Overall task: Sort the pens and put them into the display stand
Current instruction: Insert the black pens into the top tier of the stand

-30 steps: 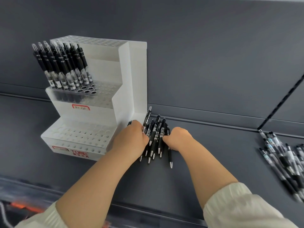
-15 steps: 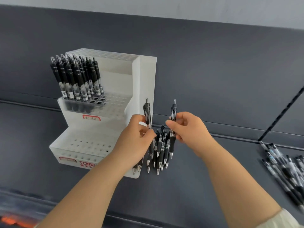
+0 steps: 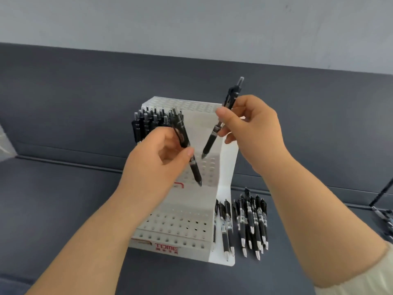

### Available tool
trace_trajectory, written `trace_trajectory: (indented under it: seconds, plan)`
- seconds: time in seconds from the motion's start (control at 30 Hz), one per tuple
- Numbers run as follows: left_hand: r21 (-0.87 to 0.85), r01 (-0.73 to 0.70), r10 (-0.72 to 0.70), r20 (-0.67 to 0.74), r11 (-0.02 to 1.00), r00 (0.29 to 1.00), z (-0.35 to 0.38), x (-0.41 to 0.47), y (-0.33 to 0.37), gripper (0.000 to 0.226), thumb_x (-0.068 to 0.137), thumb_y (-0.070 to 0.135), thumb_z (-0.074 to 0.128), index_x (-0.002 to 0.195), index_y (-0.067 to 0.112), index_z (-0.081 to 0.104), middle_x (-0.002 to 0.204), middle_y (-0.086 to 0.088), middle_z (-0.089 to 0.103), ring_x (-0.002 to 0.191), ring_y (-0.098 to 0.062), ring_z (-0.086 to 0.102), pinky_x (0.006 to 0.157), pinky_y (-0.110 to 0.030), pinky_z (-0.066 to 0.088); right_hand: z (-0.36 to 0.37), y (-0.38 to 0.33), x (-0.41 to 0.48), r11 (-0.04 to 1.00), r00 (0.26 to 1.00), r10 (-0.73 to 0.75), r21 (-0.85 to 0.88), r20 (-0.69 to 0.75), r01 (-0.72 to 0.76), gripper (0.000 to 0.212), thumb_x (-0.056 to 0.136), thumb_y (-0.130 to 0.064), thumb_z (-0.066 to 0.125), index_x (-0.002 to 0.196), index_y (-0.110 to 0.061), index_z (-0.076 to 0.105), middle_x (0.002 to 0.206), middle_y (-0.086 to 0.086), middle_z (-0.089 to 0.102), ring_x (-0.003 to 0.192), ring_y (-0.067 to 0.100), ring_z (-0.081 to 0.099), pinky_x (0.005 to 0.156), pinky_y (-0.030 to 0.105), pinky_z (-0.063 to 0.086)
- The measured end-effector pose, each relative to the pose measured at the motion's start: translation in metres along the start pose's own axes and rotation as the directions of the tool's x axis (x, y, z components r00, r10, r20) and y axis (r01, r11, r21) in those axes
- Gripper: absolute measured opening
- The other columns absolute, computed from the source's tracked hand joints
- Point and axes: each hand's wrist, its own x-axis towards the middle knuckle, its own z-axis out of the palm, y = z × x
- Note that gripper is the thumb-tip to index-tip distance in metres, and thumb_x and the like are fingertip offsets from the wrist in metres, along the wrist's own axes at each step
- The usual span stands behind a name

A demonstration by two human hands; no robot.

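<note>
A white stepped display stand (image 3: 225, 209) with rows of holes stands on the dark grey surface. Several black pens (image 3: 148, 122) fill the left of its middle tier. My left hand (image 3: 157, 165) grips a black pen (image 3: 194, 169), tip down, just over the middle tier's holes. My right hand (image 3: 253, 133) holds a second black pen (image 3: 211, 139) tilted, tip down, above the same tier further right. A loose pile of black pens (image 3: 251, 222) lies flat beside the stand's right wall.
The edge of another pen pile (image 3: 386, 218) shows at the far right with a thin black cable (image 3: 380, 194). A pale wall (image 3: 191, 24) rises behind the grey cushioned surface (image 3: 63, 209). A clear plastic bag corner (image 3: 5, 143) is at the far left.
Both hands rose from the loose pile, each with one pen, and moved left and up over the stand's middle tier. The camera view tilted upward.
</note>
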Motion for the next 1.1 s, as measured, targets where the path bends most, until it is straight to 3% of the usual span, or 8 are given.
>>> trace_trajectory:
  seconds: [0.1,0.23,0.43,0.63,0.87,1.03,1.1]
  plan:
    - [-0.005,-0.005,0.005,0.004,1.0,1.0,-0.022,0.009,-0.011,0.01,0.082,0.025,0.068,0.088,0.025,0.06,0.083,0.011,0.068,0.079,0.0,0.064,0.071,-0.018,0.05,0.029,-0.005,0.01,0.998,1.0,-0.022,-0.05,0.004,0.022,0.014,0.084,-0.023,0.07,0.09,-0.016,0.059,0.071,-0.002,0.063,0.054,0.008,0.064,0.05,0.018,0.05]
    - [-0.03,-0.006,0.007,0.038,1.0,0.999,-0.044,0.016,-0.027,0.011,0.081,0.022,0.07,0.087,0.027,0.062,0.083,0.012,0.068,0.079,0.004,0.063,0.07,-0.007,0.048,0.055,-0.003,0.014,0.99,1.0,-0.023,-0.137,-0.021,0.02,0.016,0.083,-0.027,0.071,0.089,-0.019,0.059,0.072,0.0,0.064,0.053,0.006,0.063,0.05,0.015,0.05]
    - [-0.067,-0.008,0.015,0.104,0.998,0.995,-0.062,0.026,-0.045,0.011,0.08,0.021,0.071,0.086,0.026,0.062,0.079,0.012,0.068,0.076,0.004,0.063,0.067,-0.005,0.045,0.073,0.004,0.01,0.974,0.998,0.036,-0.222,-0.059,-0.049,0.017,0.082,-0.028,0.072,0.087,-0.023,0.056,0.075,-0.002,0.066,0.049,0.001,0.06,0.05,0.012,0.048]
    - [-0.106,-0.032,0.05,0.175,0.994,0.983,-0.069,0.035,-0.054,0.012,0.079,0.022,0.071,0.087,0.027,0.064,0.082,0.016,0.068,0.077,0.002,0.064,0.071,-0.009,0.049,0.082,0.006,0.005,0.961,0.991,0.082,-0.257,-0.104,-0.106,0.018,0.081,-0.027,0.073,0.093,-0.024,0.06,0.082,0.001,0.067,0.055,0.005,0.063,0.056,0.018,0.055]
    - [-0.116,-0.075,0.104,0.261,0.99,0.96,-0.074,0.05,-0.046,0.033,0.08,0.021,0.068,0.105,0.037,0.054,0.093,0.012,0.065,0.078,-0.003,0.066,0.066,-0.019,0.055,0.081,0.001,-0.001,0.949,0.987,0.084,-0.29,-0.141,-0.122,0.017,0.082,-0.027,0.071,0.095,-0.022,0.062,0.08,0.001,0.068,0.049,-0.001,0.059,0.049,0.01,0.047]
    - [-0.095,-0.152,0.172,0.258,0.984,0.951,-0.073,0.063,-0.029,0.014,0.085,0.03,0.059,0.098,0.03,0.058,0.089,0.011,0.066,0.074,-0.005,0.068,0.069,-0.03,0.058,0.078,0.002,-0.004,0.94,0.983,0.084,-0.316,-0.16,-0.132,0.018,0.082,-0.03,0.071,0.095,-0.023,0.063,0.081,0.0,0.068,0.048,-0.002,0.058,0.046,0.009,0.043]
    - [-0.05,-0.197,0.203,0.251,0.979,0.946,-0.07,0.068,-0.024,0.012,0.086,0.033,0.06,0.098,0.03,0.06,0.085,0.013,0.067,0.073,-0.001,0.066,0.069,-0.025,0.056,0.077,0.003,-0.005,0.935,0.983,0.084,-0.329,-0.162,-0.134,0.018,0.081,-0.032,0.071,0.095,-0.023,0.063,0.081,-0.001,0.067,0.049,-0.001,0.059,0.046,0.01,0.043]
